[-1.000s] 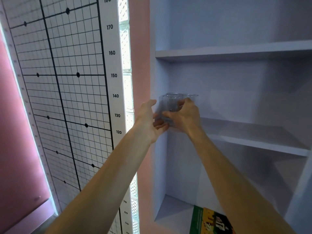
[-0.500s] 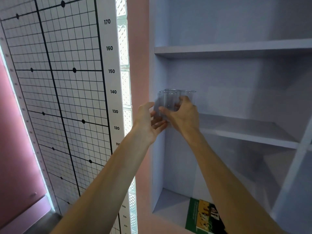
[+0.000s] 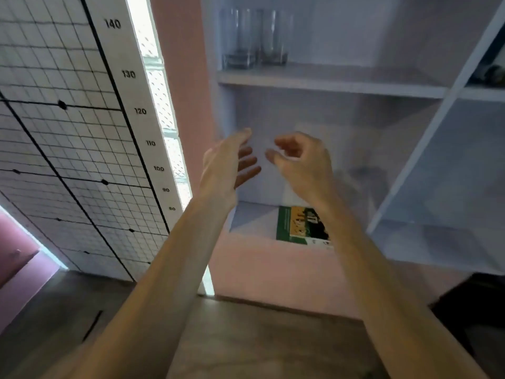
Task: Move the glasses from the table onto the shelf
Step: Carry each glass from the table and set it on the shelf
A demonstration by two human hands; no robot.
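left hand [image 3: 228, 162] empty, fingers spread loose. right hand [image 3: 297, 162] empty too, fingers half curled, just beside left. glasses [image 3: 254, 39] upright on shelf [image 3: 341, 80], well above both hands, at left end, close together. green book [image 3: 300, 225] lies below right wrist.

The glasses [image 3: 255, 39] crowd the left end of the shelf [image 3: 328, 80], close to the side wall; the board to their right lies bare up to the slanted divider [image 3: 442, 113]. Below, both hands [image 3: 229, 160] [image 3: 303, 162] hang empty-fingered in the open bay, with a green book [image 3: 297, 225] lying on its floor.
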